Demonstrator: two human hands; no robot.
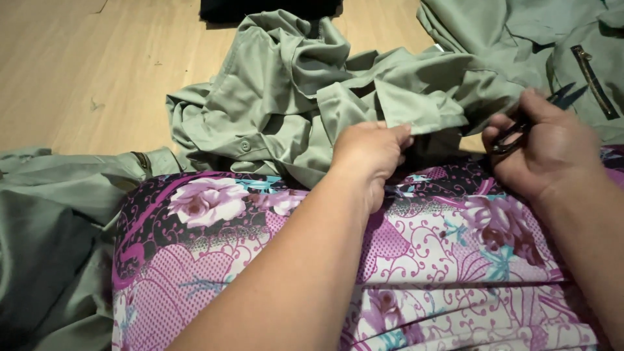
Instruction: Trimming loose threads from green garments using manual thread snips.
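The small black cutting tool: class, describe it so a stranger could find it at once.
Start at the purple floral fabric across the lap, then follow the right hand at its far right edge. The thread snips poke out past its fingers, two thin dark blades against sage-green garments, the only dark metal tool among soft cloth.

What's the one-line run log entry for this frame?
left hand: pinching grey-green cotton garment | right hand: holding small black thread snips | lap: purple floral fabric

The scene is lit warmly and rather dimly from above. Soft shadows are cast beneath the green garment folds. The lower left corner is darkened. Slight softness is seen throughout; no glare is produced.
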